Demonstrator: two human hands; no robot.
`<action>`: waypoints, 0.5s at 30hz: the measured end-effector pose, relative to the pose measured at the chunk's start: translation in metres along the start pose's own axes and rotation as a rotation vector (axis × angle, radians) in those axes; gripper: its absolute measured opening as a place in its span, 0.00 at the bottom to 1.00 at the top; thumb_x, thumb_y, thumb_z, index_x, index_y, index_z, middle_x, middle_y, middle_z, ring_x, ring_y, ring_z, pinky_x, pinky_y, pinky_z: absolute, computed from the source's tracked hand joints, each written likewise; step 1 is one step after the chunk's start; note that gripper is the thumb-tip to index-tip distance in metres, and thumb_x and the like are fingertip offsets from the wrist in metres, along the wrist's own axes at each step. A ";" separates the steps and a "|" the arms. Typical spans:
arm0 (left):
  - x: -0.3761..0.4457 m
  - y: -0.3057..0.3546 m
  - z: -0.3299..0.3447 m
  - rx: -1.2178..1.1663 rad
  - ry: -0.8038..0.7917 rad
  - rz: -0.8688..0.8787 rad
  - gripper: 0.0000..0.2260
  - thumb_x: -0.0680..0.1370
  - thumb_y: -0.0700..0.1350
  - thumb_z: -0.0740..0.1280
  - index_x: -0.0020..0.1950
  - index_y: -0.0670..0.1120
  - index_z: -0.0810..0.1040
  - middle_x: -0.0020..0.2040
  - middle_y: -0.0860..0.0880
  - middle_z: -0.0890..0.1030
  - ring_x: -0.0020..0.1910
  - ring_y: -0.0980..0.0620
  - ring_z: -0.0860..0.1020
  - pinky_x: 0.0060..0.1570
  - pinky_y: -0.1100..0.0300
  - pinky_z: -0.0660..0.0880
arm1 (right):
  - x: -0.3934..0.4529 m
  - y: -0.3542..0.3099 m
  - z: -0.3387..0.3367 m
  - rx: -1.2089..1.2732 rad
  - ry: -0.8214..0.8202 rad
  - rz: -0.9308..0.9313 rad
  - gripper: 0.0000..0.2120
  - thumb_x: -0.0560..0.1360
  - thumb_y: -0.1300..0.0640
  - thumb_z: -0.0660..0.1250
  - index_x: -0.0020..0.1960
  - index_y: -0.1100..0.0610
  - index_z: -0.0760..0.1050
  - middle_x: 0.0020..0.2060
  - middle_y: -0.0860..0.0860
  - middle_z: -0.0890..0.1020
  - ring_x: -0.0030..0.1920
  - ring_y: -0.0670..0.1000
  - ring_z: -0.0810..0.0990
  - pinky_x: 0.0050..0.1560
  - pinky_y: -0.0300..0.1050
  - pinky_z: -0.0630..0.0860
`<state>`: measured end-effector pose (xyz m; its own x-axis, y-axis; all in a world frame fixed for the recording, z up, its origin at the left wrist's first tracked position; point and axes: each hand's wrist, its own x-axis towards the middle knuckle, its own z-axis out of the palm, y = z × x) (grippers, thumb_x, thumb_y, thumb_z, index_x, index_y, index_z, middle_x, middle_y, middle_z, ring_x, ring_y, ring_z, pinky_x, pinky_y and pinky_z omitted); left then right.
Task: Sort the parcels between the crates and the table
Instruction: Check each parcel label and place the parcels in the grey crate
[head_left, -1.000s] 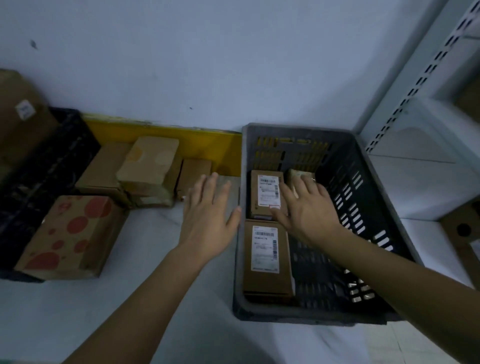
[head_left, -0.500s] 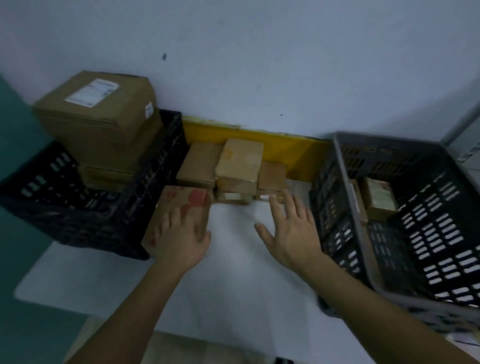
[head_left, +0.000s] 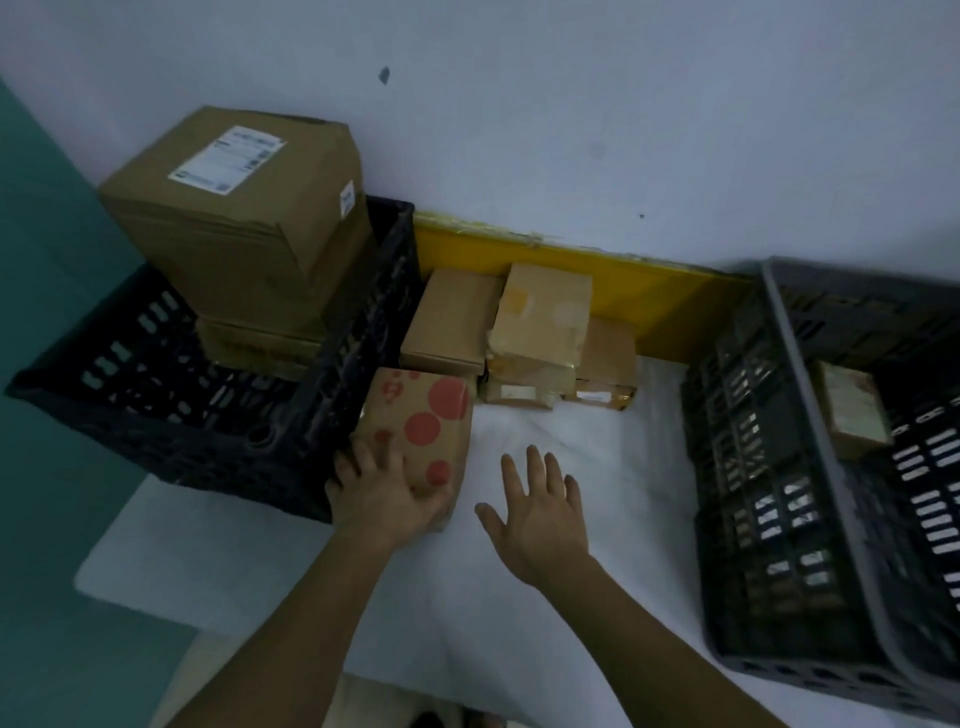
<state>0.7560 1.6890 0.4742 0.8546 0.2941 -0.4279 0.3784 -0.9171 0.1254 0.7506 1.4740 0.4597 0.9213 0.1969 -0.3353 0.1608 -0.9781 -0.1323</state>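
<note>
While the left hand (head_left: 384, 499) grips the spotted box (head_left: 415, 431) at centre frame, the right hand (head_left: 540, 514) hovers open-fingered; it should support the far side.

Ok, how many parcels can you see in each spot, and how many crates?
Parcels in black crate: 2
Parcels on table: 5, if the taped stack is two
Parcels visible in grey crate: 1
Crates: 2
Total: 8 parcels, 2 crates
</note>
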 end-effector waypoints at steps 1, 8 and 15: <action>0.003 0.002 0.002 0.007 -0.005 -0.018 0.56 0.68 0.85 0.51 0.85 0.55 0.41 0.85 0.39 0.39 0.82 0.29 0.46 0.78 0.31 0.54 | 0.005 -0.002 0.002 0.016 -0.006 -0.006 0.40 0.84 0.27 0.41 0.88 0.47 0.40 0.87 0.56 0.40 0.87 0.62 0.38 0.85 0.65 0.42; 0.020 0.011 0.014 0.016 -0.018 -0.070 0.60 0.63 0.86 0.54 0.84 0.55 0.35 0.84 0.41 0.37 0.81 0.28 0.47 0.75 0.27 0.57 | 0.024 -0.002 0.027 0.055 -0.071 -0.024 0.39 0.84 0.27 0.42 0.88 0.45 0.42 0.88 0.56 0.43 0.87 0.62 0.41 0.86 0.65 0.46; 0.008 0.009 -0.015 -0.377 0.054 0.115 0.54 0.64 0.76 0.65 0.83 0.63 0.45 0.85 0.56 0.44 0.81 0.36 0.56 0.74 0.31 0.64 | 0.022 -0.004 0.017 0.356 0.058 0.050 0.38 0.85 0.28 0.44 0.88 0.46 0.48 0.88 0.53 0.54 0.87 0.56 0.52 0.85 0.57 0.56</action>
<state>0.7714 1.6871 0.4854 0.9126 0.2181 -0.3458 0.3747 -0.7848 0.4937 0.7642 1.4832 0.4369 0.9452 0.1351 -0.2972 -0.0089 -0.8994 -0.4371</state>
